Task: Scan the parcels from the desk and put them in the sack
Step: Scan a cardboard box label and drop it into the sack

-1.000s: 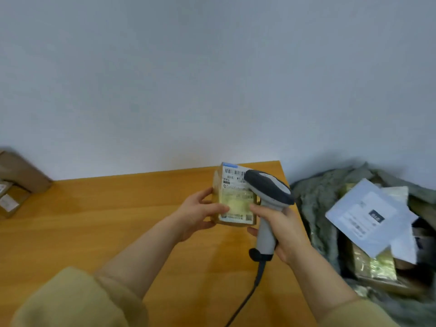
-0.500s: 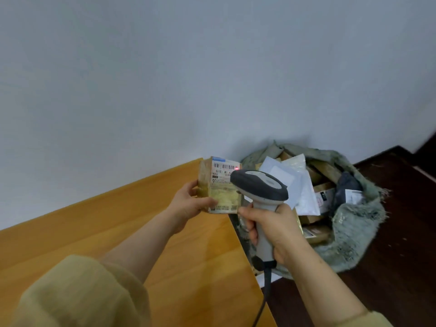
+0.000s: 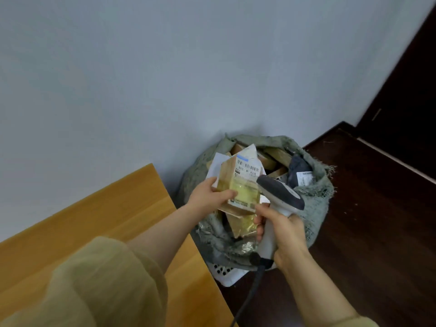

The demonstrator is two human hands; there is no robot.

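My left hand (image 3: 207, 197) fingers (image 3: 224, 194) grasp the parcel (image 3: 240, 185) above the sack (image 3: 316, 197), three o'clock off the tabletop (image 3: 106, 220), right hand (image 3: 285, 234) wraps the scanner (image 3: 283, 194), so I'd lower it flat into the open mouth before letting go.

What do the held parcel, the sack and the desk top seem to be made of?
Parcel: brown cardboard, seemingly; its paper label shines yellowish, likely taped over. Sack: coarse grey-green woven fabric, frayed at the rim. Desk: smooth orange wood or wood-look laminate, faint grain lines.
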